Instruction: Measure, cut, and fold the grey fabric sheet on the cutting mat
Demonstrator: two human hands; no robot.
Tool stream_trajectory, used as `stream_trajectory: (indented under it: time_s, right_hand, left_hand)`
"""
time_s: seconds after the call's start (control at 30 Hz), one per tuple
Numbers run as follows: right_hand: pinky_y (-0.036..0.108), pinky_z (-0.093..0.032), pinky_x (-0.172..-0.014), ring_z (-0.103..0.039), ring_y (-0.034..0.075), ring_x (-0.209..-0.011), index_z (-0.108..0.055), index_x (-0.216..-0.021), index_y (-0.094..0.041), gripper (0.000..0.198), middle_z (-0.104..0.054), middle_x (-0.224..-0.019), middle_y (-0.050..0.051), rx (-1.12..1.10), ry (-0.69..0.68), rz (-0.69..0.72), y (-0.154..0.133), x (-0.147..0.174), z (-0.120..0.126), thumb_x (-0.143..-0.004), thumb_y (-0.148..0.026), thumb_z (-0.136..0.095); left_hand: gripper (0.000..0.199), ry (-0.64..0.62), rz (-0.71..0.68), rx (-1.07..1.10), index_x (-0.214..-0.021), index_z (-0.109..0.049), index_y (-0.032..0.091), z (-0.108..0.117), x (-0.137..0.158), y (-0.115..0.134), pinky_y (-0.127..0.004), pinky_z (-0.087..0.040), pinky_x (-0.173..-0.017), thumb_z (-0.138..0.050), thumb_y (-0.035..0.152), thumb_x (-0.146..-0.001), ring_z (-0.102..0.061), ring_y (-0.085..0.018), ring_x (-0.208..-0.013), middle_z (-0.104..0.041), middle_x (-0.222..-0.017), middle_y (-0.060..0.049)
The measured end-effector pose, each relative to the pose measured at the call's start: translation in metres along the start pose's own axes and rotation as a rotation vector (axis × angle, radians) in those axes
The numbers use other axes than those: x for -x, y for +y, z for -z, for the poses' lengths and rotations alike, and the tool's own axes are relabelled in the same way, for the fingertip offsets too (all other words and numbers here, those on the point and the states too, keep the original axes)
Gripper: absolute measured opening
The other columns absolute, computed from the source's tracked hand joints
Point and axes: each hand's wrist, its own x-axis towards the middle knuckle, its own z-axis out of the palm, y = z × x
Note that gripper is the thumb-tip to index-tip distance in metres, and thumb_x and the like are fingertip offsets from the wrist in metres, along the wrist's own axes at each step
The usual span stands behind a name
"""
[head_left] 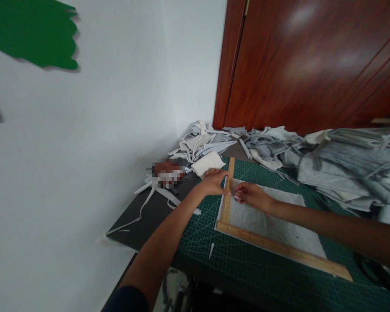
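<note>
A wooden L-shaped ruler lies on a pale grey-white piece of cloth, its short arm along the cloth's left edge and its long arm along the near edge. My left hand grips the short arm, with thumb and index finger parted along it. Just right of that arm, my right hand is closed over the cloth, pinching a small pale pink piece that looks like tailor's chalk. The fingers cover most of this piece. Under the cloth lies a green cutting mat with grid lines.
Cloth scraps are heaped against the wall corner, with a folded cream cloth nearer. Grey fabric is piled at the back right. Black-handled scissors seem to lie at the right. Behind stands a reddish wooden door.
</note>
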Motion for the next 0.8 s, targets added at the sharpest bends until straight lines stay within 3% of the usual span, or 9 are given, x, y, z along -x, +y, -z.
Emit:
stream_trajectory:
  time_s: [0.33,0.57,0.7,0.8]
  right_hand:
    - [0.037,-0.052,-0.078,-0.066,0.024,-0.082,-0.072,-0.078,-0.022,0.015,-0.072,-0.079,0.004,0.194,0.046,0.282,-0.015,-0.044,0.017,-0.087,-0.033,-0.066]
    - [0.038,-0.051,-0.086,-0.064,0.023,-0.088,-0.074,-0.08,-0.021,0.018,-0.07,-0.083,0.005,0.369,-0.102,0.49,-0.019,-0.072,0.024,-0.09,-0.014,-0.061]
    - [0.038,-0.053,-0.085,-0.065,0.021,-0.091,-0.073,-0.085,-0.02,0.02,-0.069,-0.09,0.006,0.446,-0.172,0.565,-0.017,-0.077,0.025,-0.098,-0.016,-0.058]
    - [0.04,-0.057,-0.085,-0.068,0.021,-0.092,-0.071,-0.096,-0.018,0.014,-0.071,-0.099,0.005,0.5,-0.201,0.587,-0.013,-0.082,0.027,-0.101,-0.028,-0.063]
  left_hand:
    - [0.08,-0.022,0.116,-0.025,-0.13,-0.045,0.02,-0.001,-0.001,0.004,-0.043,-0.039,-0.113,-0.088,0.051,-0.07,-0.046,-0.033,-0.137,-0.053,-0.14,-0.013]
    - [0.072,-0.028,0.145,-0.025,-0.122,-0.046,0.022,0.006,0.002,0.011,-0.045,-0.039,-0.113,-0.087,0.05,-0.07,-0.047,-0.035,-0.137,-0.054,-0.137,-0.014]
    - [0.07,-0.024,0.149,-0.021,-0.12,-0.046,0.022,0.007,0.003,0.012,-0.046,-0.038,-0.113,-0.086,0.049,-0.07,-0.047,-0.035,-0.137,-0.055,-0.136,-0.014]
    - [0.068,-0.023,0.142,-0.015,-0.118,-0.047,0.023,0.007,0.003,0.012,-0.046,-0.038,-0.112,-0.087,0.049,-0.069,-0.047,-0.035,-0.136,-0.056,-0.135,-0.012]
